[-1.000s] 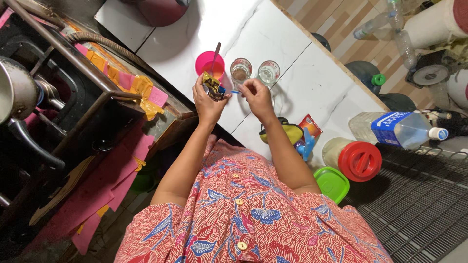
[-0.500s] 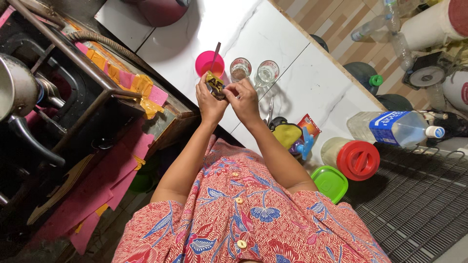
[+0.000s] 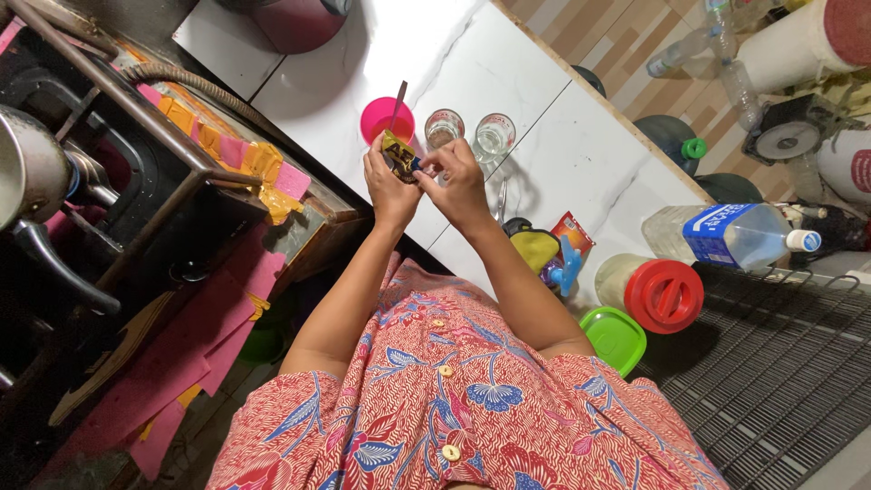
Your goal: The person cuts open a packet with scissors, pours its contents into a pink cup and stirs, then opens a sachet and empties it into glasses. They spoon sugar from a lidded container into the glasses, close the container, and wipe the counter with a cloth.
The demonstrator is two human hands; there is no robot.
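Above the counter edge: both hands meet on one sachet.
Sachet: just beside the pink cup, pinched for tearing, apparently.
Left hand: fingers clamp its body.
Right hand: fingertips pinch its end.
Two glasses: beyond the cup.

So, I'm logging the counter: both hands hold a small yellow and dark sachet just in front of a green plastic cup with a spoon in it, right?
Not quite: in the head view the plastic cup is pink, not green. Both hands, left and right, hold the sachet.

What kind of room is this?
Most likely a home kitchen: a white tiled counter holding two clear drinking glasses, a black gas stove carrying a metal pot, and a red-lidded plastic jar.
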